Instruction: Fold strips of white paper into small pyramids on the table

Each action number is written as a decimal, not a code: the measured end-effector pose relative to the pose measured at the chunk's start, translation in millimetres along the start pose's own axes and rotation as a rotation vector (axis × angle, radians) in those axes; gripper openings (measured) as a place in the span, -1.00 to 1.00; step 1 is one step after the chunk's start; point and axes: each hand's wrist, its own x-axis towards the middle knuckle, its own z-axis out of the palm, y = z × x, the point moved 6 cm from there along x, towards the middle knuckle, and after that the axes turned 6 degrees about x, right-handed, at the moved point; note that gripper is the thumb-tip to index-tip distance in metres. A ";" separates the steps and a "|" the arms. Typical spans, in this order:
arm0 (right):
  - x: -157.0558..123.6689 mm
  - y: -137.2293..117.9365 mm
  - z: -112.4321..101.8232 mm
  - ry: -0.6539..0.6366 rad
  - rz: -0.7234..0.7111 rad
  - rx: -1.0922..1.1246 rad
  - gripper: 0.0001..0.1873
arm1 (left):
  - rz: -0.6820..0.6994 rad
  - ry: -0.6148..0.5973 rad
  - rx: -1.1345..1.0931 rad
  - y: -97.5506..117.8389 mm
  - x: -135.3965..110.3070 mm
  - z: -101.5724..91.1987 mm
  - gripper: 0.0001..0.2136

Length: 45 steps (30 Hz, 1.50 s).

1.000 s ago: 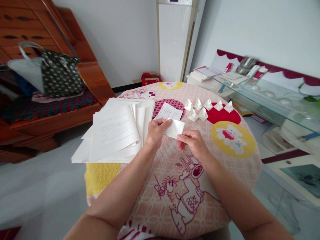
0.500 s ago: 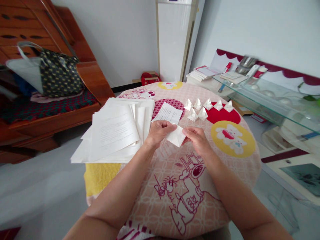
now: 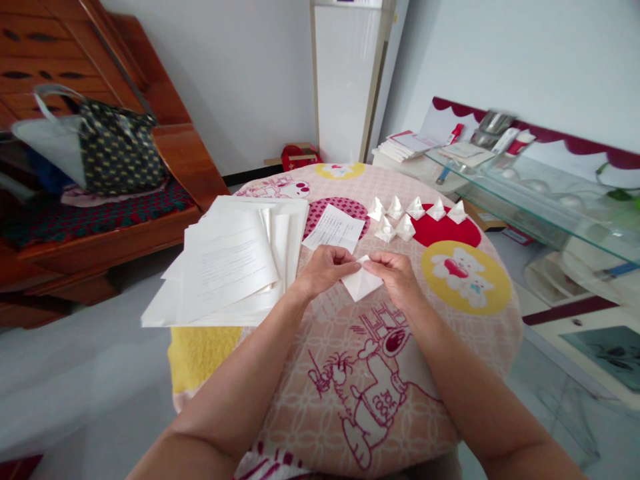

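A small folded square of white paper (image 3: 362, 285) is held between my two hands above the table, one corner pointing toward me. My left hand (image 3: 327, 268) pinches its upper left edge with thumb and fingers. On the opposite edge my right hand (image 3: 397, 273) grips it the same way, the two thumbs close together near the top corner. Just beyond my hands lies a small printed sheet (image 3: 336, 229). Several folded white paper shapes (image 3: 417, 209) stand in two rows farther off to the right. To the left is a loose stack of papers (image 3: 227, 267), the top sheet printed.
A patterned pink cloth (image 3: 300, 400) covers the round table. Right of it stands a glass-topped shelf (image 3: 550, 207) carrying papers and metal containers. On the left, a wooden bench (image 3: 190, 150) holds a dotted bag (image 3: 120, 147). A tall white cabinet-like unit (image 3: 347, 80) stands behind.
The paper square has turned and shifted slightly right. My left hand has moved right, bringing both thumbs together at the top corner. The papers on the table look unmoved.
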 end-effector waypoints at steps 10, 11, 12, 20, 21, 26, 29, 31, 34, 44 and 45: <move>4.3 0.2 -22.2 0.258 -0.079 0.087 -0.83 | -0.044 0.038 -0.134 -7.6 2.5 2.0 -0.76; 4.6 0.9 -22.6 0.263 -0.080 0.086 -0.83 | -0.020 0.049 -0.130 -6.0 2.5 1.2 -0.76; 4.8 1.4 -22.6 0.264 -0.080 0.084 -0.82 | 0.007 0.059 -0.122 -4.0 2.4 0.7 -0.75; 4.4 0.9 -23.2 0.261 -0.090 0.138 -0.82 | 0.010 0.027 -0.130 -4.5 2.1 6.2 -0.76; 4.1 0.2 -23.3 0.263 -0.093 0.128 -0.82 | 0.010 0.010 -0.112 -4.4 2.0 7.0 -0.76; 3.5 -2.2 -20.4 0.246 -0.095 0.097 -0.82 | 0.046 0.030 -0.053 -0.2 1.0 3.4 -0.73; 4.1 -3.1 -19.9 0.233 -0.090 0.090 -0.82 | 0.020 0.050 -0.117 -1.5 1.7 2.5 -0.73; 4.3 -3.4 -20.0 0.206 -0.068 0.087 -0.81 | 0.004 0.079 -0.175 -3.4 2.5 1.5 -0.74; 3.0 -4.1 -14.8 0.060 0.012 0.056 -0.80 | 0.010 0.140 -0.204 -6.0 3.0 -1.7 -0.73; -7.4 8.7 3.4 -0.322 0.312 -0.114 -0.69 | 0.104 0.112 0.179 -5.3 3.4 -3.9 -0.81; -7.4 11.6 2.3 -0.315 0.339 -0.123 -0.69 | 0.121 0.140 0.224 -4.0 3.5 -5.3 -0.84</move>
